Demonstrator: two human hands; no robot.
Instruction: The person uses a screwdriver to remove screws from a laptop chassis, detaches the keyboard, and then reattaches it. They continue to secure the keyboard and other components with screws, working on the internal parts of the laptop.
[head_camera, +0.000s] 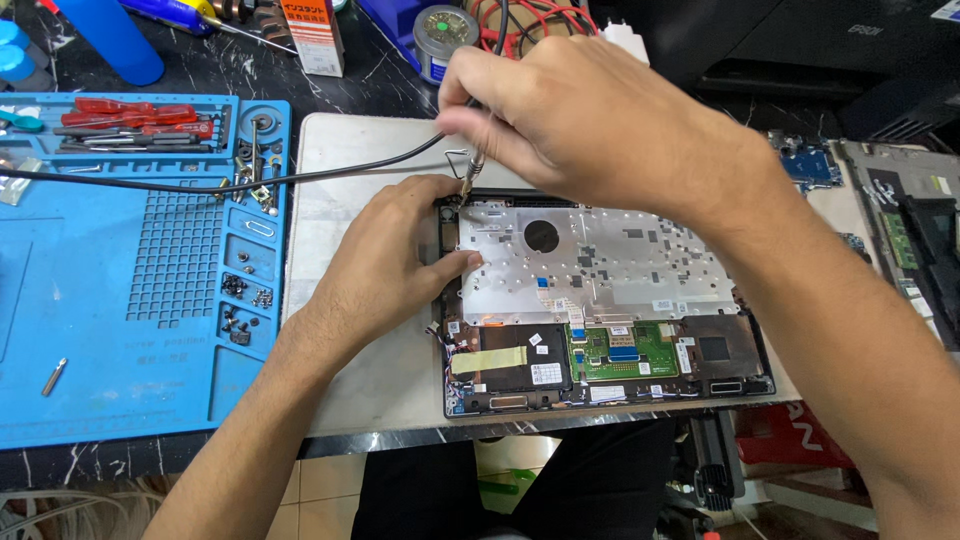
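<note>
An opened laptop base (600, 300) lies upside down on a pale board (340, 170), its silver keyboard backplate and green circuit board exposed. My right hand (590, 120) grips a thin corded tool (470, 170) like a pen, its tip touching the top left corner of the laptop base. The tool's black cable (300, 178) runs off to the left. My left hand (385, 265) rests flat on the laptop's left edge, thumb on the backplate, holding nothing.
A blue work mat (130, 300) with small screws (240, 300) in its trays lies to the left, with red-handled screwdrivers (130, 115) at its top. Bottles, a round tin (445, 35) and red wires stand behind. Another circuit board and dark parts (900, 220) lie at the right.
</note>
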